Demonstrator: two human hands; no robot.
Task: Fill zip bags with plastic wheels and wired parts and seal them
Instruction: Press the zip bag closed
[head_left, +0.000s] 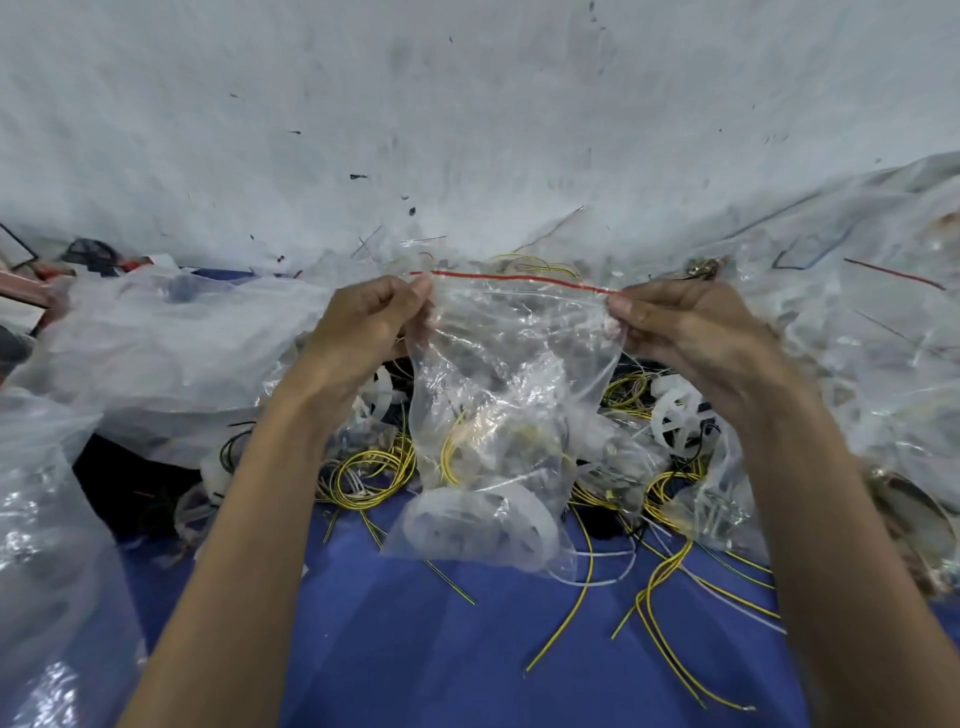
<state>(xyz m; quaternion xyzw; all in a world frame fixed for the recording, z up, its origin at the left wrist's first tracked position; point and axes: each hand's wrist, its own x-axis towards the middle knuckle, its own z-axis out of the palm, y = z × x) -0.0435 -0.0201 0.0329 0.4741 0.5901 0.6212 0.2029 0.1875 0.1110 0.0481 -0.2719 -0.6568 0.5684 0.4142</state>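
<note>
Left hand (363, 322) pinching left end of red zip strip (519, 279), fingers curled tight on it; right hand (685, 332) pinching right end likewise. Strip stretching nearly straight between them. Clear zip bag (509, 374) hanging from both hands over blue surface (415, 649). White plastic wheel (483, 519) lying in bag bottom, yellow wired part (449, 447) sitting above it inside. Loose wires (665, 597) and another wheel (680, 410) lying around; crumpled plastic sheeting (156, 338) lying at left
</note>
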